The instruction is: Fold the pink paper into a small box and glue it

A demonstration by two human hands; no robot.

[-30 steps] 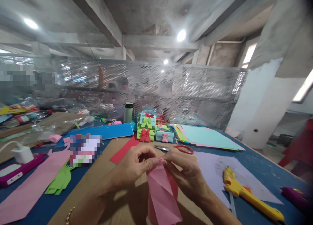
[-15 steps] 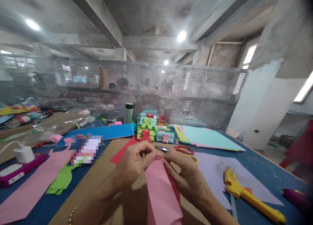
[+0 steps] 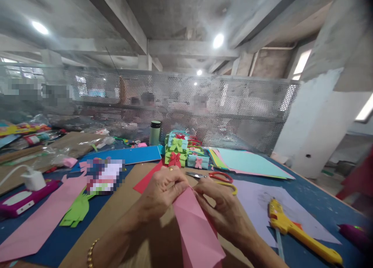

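A folded pink paper piece (image 3: pixel 196 229) hangs toward me over the brown board (image 3: pixel 116 217). My left hand (image 3: pixel 164 190) pinches its far end between thumb and fingers, with a ring on one finger. My right hand (image 3: pixel 220 204) grips the same end from the right, its fingertips close to the left ones. Just beyond my hands lie scissors (image 3: pixel 220 177) with red and yellow handles. Behind them stand small green and blue paper boxes (image 3: pixel 175 151) with bows, and a red paper sheet (image 3: pixel 147 180) lies to the left.
At the right, a yellow glue gun (image 3: pixel 303 235) rests on lilac paper (image 3: pixel 255 205). Left are a pink cutout (image 3: pixel 43 221), green cutouts (image 3: pixel 76 211) and a purple power strip (image 3: pixel 29 198). A green bottle (image 3: pixel 155 134) stands behind, before a perforated metal screen (image 3: pixel 244 112).
My left fingers have closed down nearer to the paper's far edge. The near end of the pink paper has swung slightly right. The whole view has shifted slightly.
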